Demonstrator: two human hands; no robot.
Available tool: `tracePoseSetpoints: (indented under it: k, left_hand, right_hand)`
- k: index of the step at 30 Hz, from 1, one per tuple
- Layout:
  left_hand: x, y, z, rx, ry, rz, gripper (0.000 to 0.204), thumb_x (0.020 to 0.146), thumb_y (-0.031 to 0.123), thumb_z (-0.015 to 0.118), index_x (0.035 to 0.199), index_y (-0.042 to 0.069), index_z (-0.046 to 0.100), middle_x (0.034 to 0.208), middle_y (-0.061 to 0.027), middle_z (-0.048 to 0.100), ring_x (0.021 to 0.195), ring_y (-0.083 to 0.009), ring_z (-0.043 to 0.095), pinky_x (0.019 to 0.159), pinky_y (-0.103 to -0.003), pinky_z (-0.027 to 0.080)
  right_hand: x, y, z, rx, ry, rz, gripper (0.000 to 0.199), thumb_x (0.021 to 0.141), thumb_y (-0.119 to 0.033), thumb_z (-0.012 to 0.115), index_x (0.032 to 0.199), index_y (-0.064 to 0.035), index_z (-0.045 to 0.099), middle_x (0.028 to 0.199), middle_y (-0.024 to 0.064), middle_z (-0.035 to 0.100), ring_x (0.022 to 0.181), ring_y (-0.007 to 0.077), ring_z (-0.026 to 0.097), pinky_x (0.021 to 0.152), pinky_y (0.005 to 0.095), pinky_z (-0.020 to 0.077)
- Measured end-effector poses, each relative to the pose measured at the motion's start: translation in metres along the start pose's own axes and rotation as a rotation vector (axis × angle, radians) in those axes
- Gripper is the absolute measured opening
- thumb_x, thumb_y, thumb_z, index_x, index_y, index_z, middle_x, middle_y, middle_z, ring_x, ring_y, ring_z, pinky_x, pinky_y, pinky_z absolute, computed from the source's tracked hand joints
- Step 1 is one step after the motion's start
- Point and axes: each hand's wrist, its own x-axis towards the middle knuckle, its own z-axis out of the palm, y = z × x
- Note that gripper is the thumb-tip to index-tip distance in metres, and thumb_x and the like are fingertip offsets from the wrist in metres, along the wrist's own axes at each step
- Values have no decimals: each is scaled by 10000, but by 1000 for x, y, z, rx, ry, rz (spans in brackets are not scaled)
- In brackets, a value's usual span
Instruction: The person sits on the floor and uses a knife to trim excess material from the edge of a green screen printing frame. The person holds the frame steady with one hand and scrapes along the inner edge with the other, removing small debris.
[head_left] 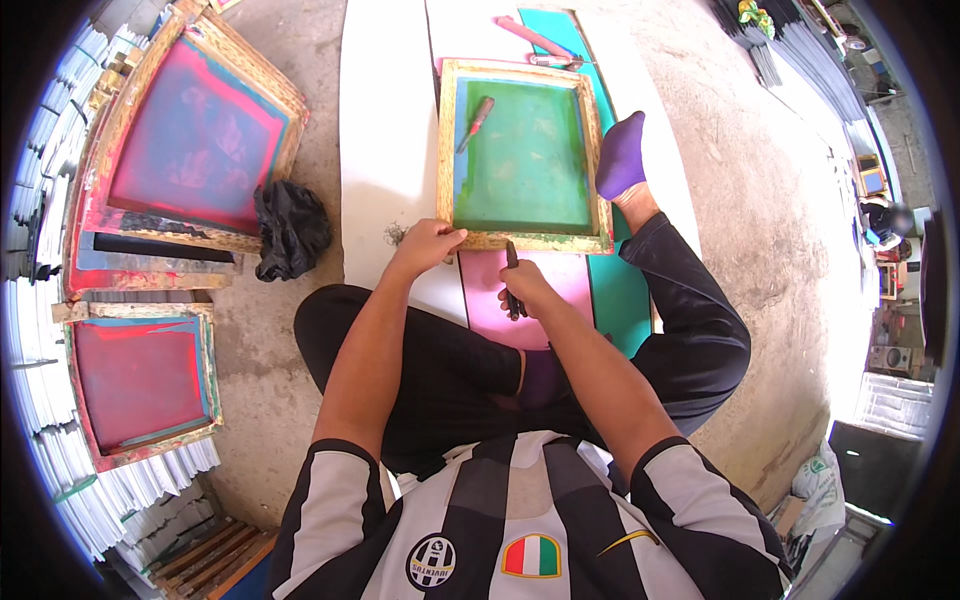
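Observation:
A wooden screen-printing frame (446, 150) with green mesh lies in front of me on the coloured boards. My left hand (428, 247) grips its near left corner, thumb on the wood. In my right hand (530, 288) is a pair of dark pliers (513, 262), jaws pointing away from me and touching or just beside the frame's near rail. What the jaws bite on, if anything, is too small to make out. A screwdriver (480, 118) with a red handle rests on the mesh at the upper left. Small dark bits (395, 234) are scattered left of my left hand.
Past the frame lie a pink strip (530, 36) and a metal hand tool (556, 61). My purple-socked foot (622, 158) is by the right rail. Leftward are a crumpled black bag (290, 230), a large frame (200, 140), a smaller red-meshed frame (140, 380) and stacked white sheets (90, 505).

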Motion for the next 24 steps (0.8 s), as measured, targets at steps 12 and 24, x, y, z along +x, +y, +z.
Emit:
tracePoseSetpoints:
  k: [12, 24]
  left_hand:
    - [1, 6, 4, 18, -4, 2, 422, 957, 391, 717, 960, -29, 753, 772, -75, 719, 632, -141, 637, 594, -316, 516]
    - [-7, 3, 5, 23, 1, 17, 444, 960, 393, 710, 1066, -35, 756, 775, -69, 717, 654, -137, 646, 587, -305, 508]
  right_hand:
    - [-14, -7, 37, -205, 296, 4, 183, 917, -94, 526, 1030, 37, 585, 766, 188, 686, 555, 268, 674, 418, 425, 509]
    - [15, 16, 62, -208, 499, -63, 322, 939, -174, 542, 1175, 29, 626, 1066, 263, 733, 870, 376, 761, 637, 464, 612]
